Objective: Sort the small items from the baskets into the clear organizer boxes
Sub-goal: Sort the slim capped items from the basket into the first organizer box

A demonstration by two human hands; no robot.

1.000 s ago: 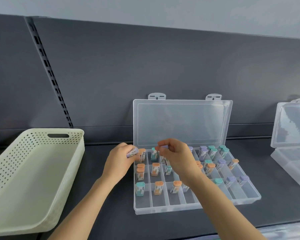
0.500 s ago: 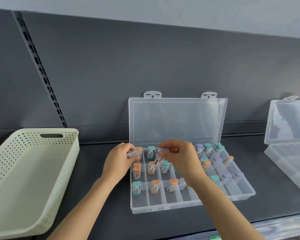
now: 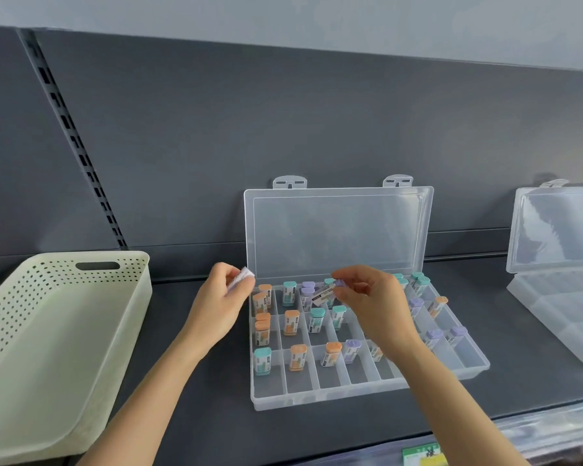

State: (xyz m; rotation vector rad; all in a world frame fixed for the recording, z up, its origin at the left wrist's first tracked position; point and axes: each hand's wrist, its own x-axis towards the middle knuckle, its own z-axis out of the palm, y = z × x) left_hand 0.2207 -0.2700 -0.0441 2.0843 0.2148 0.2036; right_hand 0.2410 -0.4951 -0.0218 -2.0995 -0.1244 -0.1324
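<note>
A clear organizer box (image 3: 317,396) lies open on the dark shelf, its lid leaning against the back panel. Its compartments hold several small capped items in orange, teal and purple. My right hand (image 3: 374,307) hovers over the back rows and pinches a purple-capped item (image 3: 327,292) by its cap, tilted over a back compartment. My left hand (image 3: 221,307) is just left of the box's back corner and grips another small purple item (image 3: 241,279). The cream perforated basket (image 3: 48,331) stands at the left, its visible inside bare.
A second clear organizer box (image 3: 559,297) stands open at the right edge, its compartments bare. A slotted upright runs up the dark back panel (image 3: 81,153) at the left. A green label (image 3: 423,455) sits on the shelf's front edge.
My right hand has lowered the purple-capped item towards a back compartment. My left hand has lifted its item slightly, still beside the box corner. The view has shifted a little.
</note>
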